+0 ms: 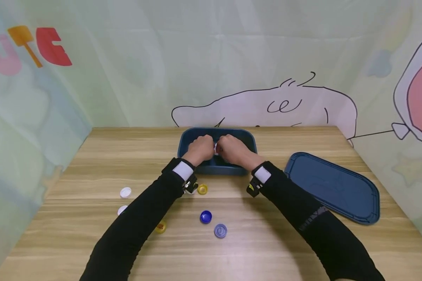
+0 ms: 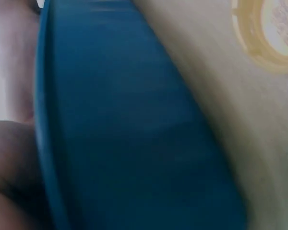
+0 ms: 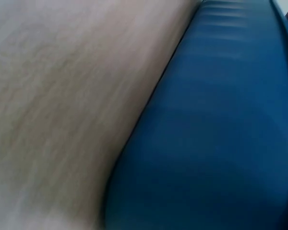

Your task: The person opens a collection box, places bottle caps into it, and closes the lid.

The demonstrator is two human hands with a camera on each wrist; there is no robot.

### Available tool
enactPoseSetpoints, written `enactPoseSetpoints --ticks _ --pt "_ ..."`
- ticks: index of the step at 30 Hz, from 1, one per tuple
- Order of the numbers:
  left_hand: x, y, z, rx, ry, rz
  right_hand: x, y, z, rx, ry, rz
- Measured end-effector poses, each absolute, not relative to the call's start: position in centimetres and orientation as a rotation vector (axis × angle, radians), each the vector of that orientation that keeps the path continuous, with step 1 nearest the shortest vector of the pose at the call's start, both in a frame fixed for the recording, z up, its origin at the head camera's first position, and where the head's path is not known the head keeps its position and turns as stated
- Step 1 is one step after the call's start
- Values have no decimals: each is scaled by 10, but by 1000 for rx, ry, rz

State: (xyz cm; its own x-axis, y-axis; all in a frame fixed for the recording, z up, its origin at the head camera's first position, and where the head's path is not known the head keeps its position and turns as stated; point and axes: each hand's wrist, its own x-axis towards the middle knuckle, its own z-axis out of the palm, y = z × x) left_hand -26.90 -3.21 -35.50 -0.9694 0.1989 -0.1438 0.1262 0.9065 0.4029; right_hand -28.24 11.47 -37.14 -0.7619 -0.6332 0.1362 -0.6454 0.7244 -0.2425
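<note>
Over the dark blue plastic box (image 1: 216, 170), both hands reach down inside the rim with their knuckles up and fingers curled. My left hand (image 1: 201, 149) and right hand (image 1: 233, 149) come close together near the middle of it. A small white piece (image 1: 216, 149) shows between them, pinched at the fingertips; most of it is hidden, so I cannot tell its kind. The box wall (image 2: 125, 115) fills much of the left wrist view, with part of the left hand (image 2: 9, 177) beyond its edge. Likewise, the box side (image 3: 206, 134) dominates the right wrist view.
A dark blue lid (image 1: 332, 187) lies flat at the right. Several round caps are scattered on the wooden table (image 1: 253, 249): a white cap (image 1: 125, 192), a yellow cap (image 1: 202, 189), a blue cap (image 1: 206, 217) and a pale purple one among them. A printed cloth (image 1: 144, 78) hangs behind.
</note>
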Motion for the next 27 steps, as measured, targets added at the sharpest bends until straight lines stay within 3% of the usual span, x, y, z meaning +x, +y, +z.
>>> enactPoseSetpoints --ticks 27 --pt "-271 -28 -360 255 2865 577 -284 107 -372 1013 -2880 231"
